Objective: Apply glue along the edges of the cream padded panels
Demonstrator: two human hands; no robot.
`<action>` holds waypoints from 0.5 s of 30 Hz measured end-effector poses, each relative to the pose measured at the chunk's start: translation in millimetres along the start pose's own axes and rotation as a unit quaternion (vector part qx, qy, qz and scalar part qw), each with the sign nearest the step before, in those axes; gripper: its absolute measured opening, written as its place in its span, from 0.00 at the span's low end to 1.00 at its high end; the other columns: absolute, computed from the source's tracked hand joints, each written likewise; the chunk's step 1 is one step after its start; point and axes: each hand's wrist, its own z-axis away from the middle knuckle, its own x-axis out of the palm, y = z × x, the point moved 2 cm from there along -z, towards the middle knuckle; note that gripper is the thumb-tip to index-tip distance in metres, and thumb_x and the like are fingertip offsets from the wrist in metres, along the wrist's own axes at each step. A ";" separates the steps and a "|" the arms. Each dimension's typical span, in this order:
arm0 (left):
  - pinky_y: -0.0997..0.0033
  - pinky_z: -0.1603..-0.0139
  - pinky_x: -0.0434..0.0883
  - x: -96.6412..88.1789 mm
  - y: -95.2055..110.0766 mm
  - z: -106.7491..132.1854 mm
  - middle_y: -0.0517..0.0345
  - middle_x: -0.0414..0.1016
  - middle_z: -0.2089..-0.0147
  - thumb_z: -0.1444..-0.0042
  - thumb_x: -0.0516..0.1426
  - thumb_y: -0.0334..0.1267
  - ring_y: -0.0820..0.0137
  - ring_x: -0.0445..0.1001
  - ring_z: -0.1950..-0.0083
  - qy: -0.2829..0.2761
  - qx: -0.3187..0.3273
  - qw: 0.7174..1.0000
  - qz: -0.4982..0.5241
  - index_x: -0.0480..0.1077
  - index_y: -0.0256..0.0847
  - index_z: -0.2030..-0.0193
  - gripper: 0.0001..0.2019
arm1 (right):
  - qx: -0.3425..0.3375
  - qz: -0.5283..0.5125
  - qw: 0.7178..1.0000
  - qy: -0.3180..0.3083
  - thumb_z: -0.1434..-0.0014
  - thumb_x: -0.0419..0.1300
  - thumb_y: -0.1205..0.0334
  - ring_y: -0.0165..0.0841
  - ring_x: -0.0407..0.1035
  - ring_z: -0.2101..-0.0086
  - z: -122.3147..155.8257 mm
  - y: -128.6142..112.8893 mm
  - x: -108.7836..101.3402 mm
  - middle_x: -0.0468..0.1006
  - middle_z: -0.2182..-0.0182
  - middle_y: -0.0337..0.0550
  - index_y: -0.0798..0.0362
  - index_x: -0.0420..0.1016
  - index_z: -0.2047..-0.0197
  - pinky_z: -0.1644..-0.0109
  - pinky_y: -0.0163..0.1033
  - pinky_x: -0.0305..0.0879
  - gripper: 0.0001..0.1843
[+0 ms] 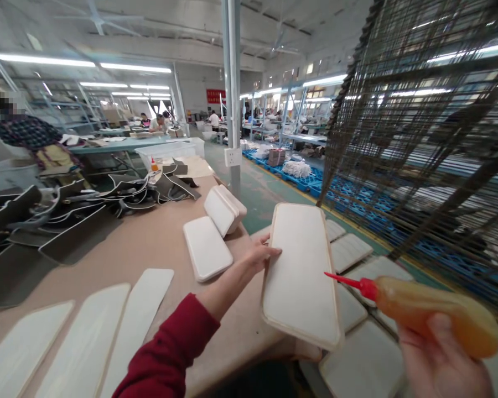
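My left hand grips the left edge of a white rounded panel, its thumb lying on the face. The panel is held up tilted over the table's corner, with a thin yellowish line along its border. In my right hand is a glue bottle, amber-coloured with a red nozzle. The bottle points left, and the nozzle tip is at the panel's right edge; whether it touches I cannot tell. Fingers of the right hand are partly hidden behind the bottle.
White panels lie and stand on the brown table. Long white pieces are at its front left, dark grey pieces behind. More panels lie to the right, below a wire rack. A person stands far left.
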 end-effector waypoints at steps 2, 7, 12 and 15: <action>0.72 0.65 0.68 0.3 0.4 -2.0 0.52 0.76 0.58 0.66 0.61 0.21 0.70 0.73 0.68 0.000 -0.010 1.000 0.002 0.61 0.37 0.41 0.40 | 0.000 -0.019 1.000 0.007 0.64 0.72 0.62 0.45 0.56 0.44 -0.6 0.2 2.9 0.68 0.48 0.41 0.49 0.73 0.54 0.39 0.54 0.50 0.30; 0.73 0.68 0.70 -5.4 6.2 -6.1 0.53 0.77 0.61 0.65 0.57 0.19 0.72 0.73 0.71 0.025 -0.015 1.000 0.010 0.62 0.38 0.42 0.38 | -0.023 -0.037 0.999 -0.006 0.68 0.73 0.62 0.45 0.56 0.44 -5.8 4.0 8.9 0.70 0.50 0.38 0.49 0.74 0.56 0.39 0.55 0.52 0.31; 0.74 0.68 0.70 -15.5 12.8 -12.3 0.57 0.78 0.66 0.64 0.56 0.17 0.72 0.73 0.72 0.047 -0.012 0.999 0.014 0.64 0.38 0.43 0.36 | -0.008 -0.052 0.998 -0.015 0.65 0.73 0.59 0.41 0.57 0.45 -6.4 10.3 17.2 0.71 0.53 0.34 0.48 0.74 0.57 0.39 0.49 0.53 0.28; 0.75 0.69 0.70 -23.6 14.2 -19.4 0.57 0.78 0.66 0.63 0.57 0.18 0.72 0.73 0.71 0.040 -0.007 0.999 0.014 0.66 0.38 0.45 0.34 | 0.042 -0.095 0.995 0.008 0.63 0.72 0.59 0.38 0.60 0.47 -7.5 17.5 20.2 0.71 0.53 0.37 0.50 0.74 0.56 0.44 0.42 0.60 0.28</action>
